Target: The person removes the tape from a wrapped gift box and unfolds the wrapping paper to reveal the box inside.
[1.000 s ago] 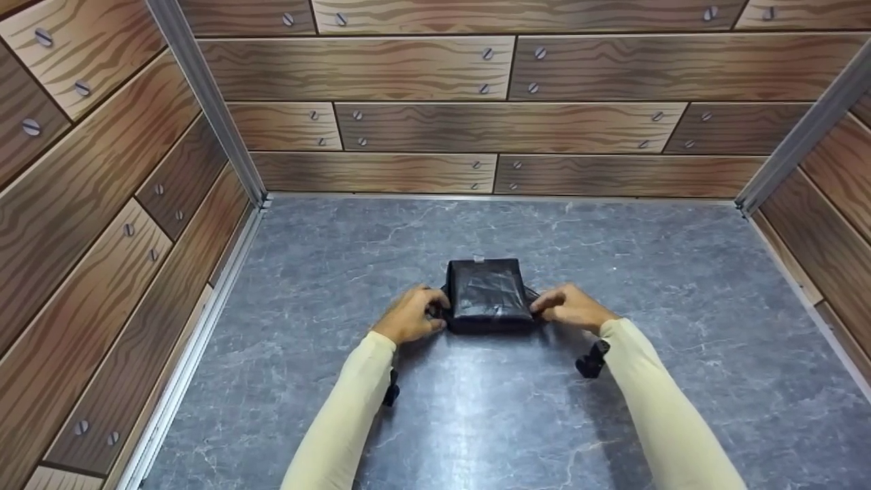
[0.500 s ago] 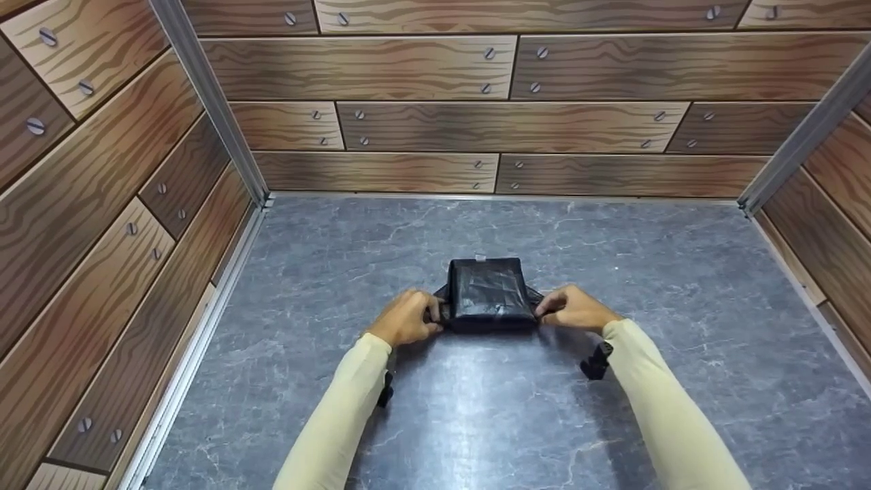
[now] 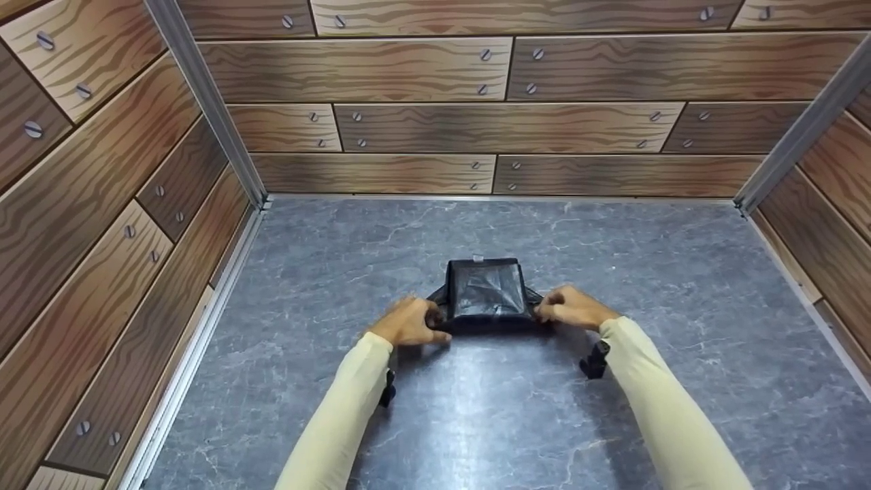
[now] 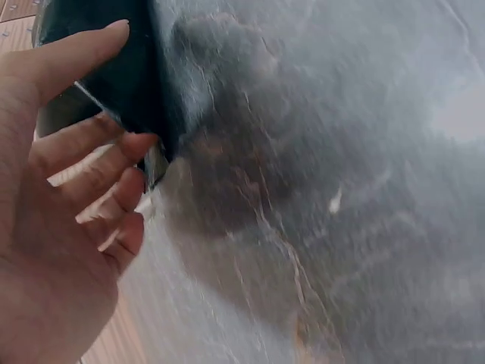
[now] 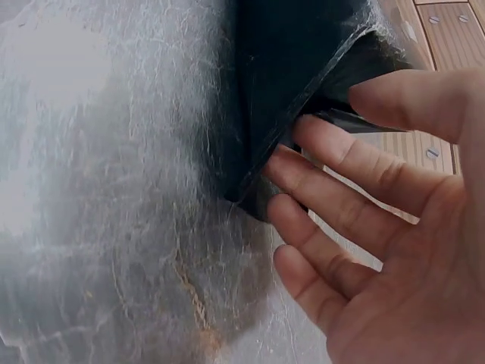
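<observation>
The person's left hand [image 3: 408, 323] has its thumb spread well away from loosely bent fingers, whose tips touch the near corner of the black package [image 3: 486, 289] rather than clasp it. Opposite, the right hand [image 3: 575, 309] holds its fingertips against the right-side flap [image 3: 533, 296], thumb raised apart from them. The package lies between both grips on the grey marbled surface [image 3: 476, 415], which extends beneath the hands.

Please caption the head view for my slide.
Bare left hand and right hand flank a glossy, black-wrapped rectangular package on a grey marbled surface.
</observation>
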`<action>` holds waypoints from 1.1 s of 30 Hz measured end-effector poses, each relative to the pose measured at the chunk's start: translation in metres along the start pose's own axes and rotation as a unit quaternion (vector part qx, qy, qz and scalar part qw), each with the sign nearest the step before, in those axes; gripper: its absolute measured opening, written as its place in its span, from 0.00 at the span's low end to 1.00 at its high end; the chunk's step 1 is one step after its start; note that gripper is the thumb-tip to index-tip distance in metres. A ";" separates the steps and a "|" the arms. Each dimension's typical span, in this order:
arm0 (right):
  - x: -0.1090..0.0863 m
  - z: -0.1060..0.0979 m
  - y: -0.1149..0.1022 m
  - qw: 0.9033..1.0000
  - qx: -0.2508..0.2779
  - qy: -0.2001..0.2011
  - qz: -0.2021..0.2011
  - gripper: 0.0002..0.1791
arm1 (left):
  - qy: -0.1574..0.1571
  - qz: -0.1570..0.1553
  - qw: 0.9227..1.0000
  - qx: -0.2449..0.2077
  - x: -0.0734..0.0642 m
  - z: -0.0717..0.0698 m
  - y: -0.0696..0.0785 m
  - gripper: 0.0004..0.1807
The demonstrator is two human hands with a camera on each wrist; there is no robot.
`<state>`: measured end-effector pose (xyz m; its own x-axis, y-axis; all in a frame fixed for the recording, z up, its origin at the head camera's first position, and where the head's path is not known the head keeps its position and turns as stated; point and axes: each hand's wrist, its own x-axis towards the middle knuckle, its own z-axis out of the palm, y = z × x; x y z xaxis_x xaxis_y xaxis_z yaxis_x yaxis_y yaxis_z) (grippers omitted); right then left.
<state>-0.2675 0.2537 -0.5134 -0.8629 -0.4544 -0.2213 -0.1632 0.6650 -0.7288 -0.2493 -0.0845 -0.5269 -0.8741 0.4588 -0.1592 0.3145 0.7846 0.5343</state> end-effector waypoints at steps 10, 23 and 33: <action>0.006 0.011 -0.002 0.998 0.051 -0.011 0.035 0.15 | -0.043 -0.045 0.991 -0.121 0.002 0.006 0.003 0.24; 0.009 0.012 -0.005 0.994 0.088 -0.018 0.065 0.18 | -0.023 -0.052 0.987 -0.154 0.006 0.010 0.006 0.23; 0.010 0.014 -0.007 0.995 0.072 -0.026 0.065 0.13 | 0.025 -0.043 0.968 -0.247 -0.001 0.009 0.001 0.32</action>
<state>-0.2679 0.2363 -0.5198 -0.8459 -0.4025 -0.3499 0.0209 0.6305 -0.7759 -0.2442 -0.0803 -0.5335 -0.9103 0.3694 -0.1868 0.0346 0.5176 0.8549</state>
